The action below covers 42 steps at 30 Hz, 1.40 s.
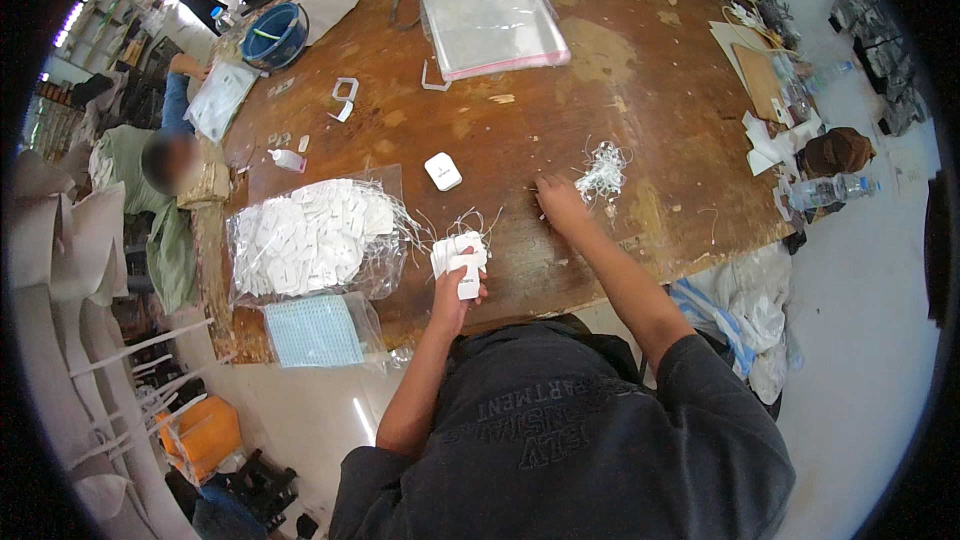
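My left hand (452, 306) is closed on a white hang tag (467, 285) at the table's near edge. Just beyond it lie more white tags (455, 250) with thin white strings spreading out; whether I also grip some of these I cannot tell. My right hand (562, 205) is low over the table with its fingers curled together, and what they pinch is too small to make out. Right beside it sits a tangled heap of white strings (603, 172). A stack of blank white rounded tags (442, 171) stands between and beyond my hands.
Left of my hands a clear bag (315, 240) holds many strung tags, with a light-blue packet (315, 332) below it. Farther off are a small glue bottle (288, 160), a blue bucket (275, 37) and clear plastic sleeves (492, 20). A person (150, 175) sits at the left.
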### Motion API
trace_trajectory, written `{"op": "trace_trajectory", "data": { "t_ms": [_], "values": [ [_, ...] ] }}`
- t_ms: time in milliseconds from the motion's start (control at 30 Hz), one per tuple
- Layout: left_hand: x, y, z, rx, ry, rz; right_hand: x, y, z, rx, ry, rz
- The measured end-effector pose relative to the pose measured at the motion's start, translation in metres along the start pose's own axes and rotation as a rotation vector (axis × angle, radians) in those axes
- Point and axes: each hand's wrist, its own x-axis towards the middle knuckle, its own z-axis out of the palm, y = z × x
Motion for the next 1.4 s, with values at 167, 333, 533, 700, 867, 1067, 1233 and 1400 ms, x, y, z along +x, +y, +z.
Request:
{"op": "trace_trajectory", "data": {
  "t_ms": [167, 333, 533, 700, 867, 1067, 1233, 1400],
  "values": [
    [-0.004, 0.005, 0.004, 0.079, 0.057, 0.088, 0.015, -0.007, 0.017, -0.131, -0.167, 0.049],
    [-0.012, 0.009, 0.005, 0.212, 0.183, 0.175, 0.000, -0.018, -0.009, 0.390, 0.100, 0.050],
    [-0.007, 0.019, -0.009, 0.183, 0.225, 0.167, -0.029, -0.057, -0.053, 0.668, 0.198, -0.031],
    [0.002, 0.028, 0.006, 0.313, 0.229, 0.260, -0.029, -0.095, -0.071, 0.812, 0.113, -0.070],
    [-0.002, 0.037, 0.029, 0.276, 0.198, 0.318, -0.024, -0.121, -0.071, 1.267, -0.051, 0.320],
    [-0.006, 0.037, 0.046, 0.259, 0.257, 0.382, -0.018, -0.141, -0.070, 1.326, 0.024, 0.322],
    [-0.007, 0.036, 0.045, 0.237, 0.250, 0.402, -0.016, -0.145, -0.071, 1.590, -0.046, 0.475],
    [-0.005, 0.031, 0.045, 0.212, 0.254, 0.428, -0.021, -0.148, -0.066, 1.315, -0.031, 0.405]
  ]
}}
